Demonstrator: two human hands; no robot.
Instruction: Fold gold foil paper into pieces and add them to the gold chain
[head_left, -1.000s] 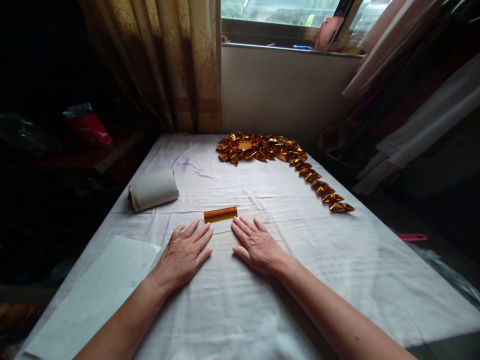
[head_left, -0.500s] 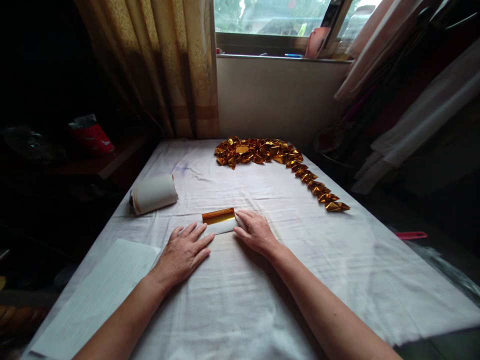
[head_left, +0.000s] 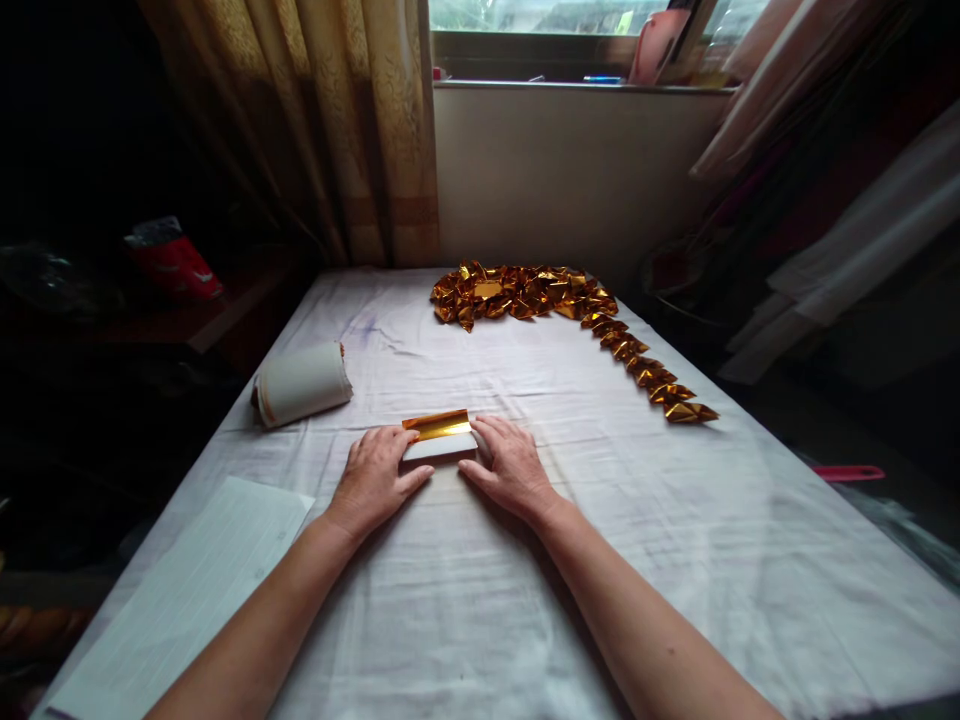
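Observation:
A small folded strip of gold foil paper [head_left: 439,428], its white backing turned up along the near side, lies on the white cloth in front of me. At its left end is my left hand [head_left: 377,470], the fingers drawn together on the paper and the thumb by the near edge. My right hand [head_left: 510,460] grips the opposite end, fingers at the far corner, thumb low near the front edge. Farther back, a chain of folded gold foil pieces [head_left: 532,292] is heaped up, its tail [head_left: 652,378] running down the right side.
Left of my hands lies a roll of white-backed paper [head_left: 304,385]. A lined white sheet [head_left: 187,590] rests under my left forearm's side of the table [head_left: 420,620]. Behind are a curtain [head_left: 375,140] and a window sill with a pink cup [head_left: 656,48]. Clothes [head_left: 862,240] hang at right.
My left hand has gone from lying spread beside the paper to closing at its left end. The paper's near white flap now stands up somewhat. The camera view has tilted slightly down.

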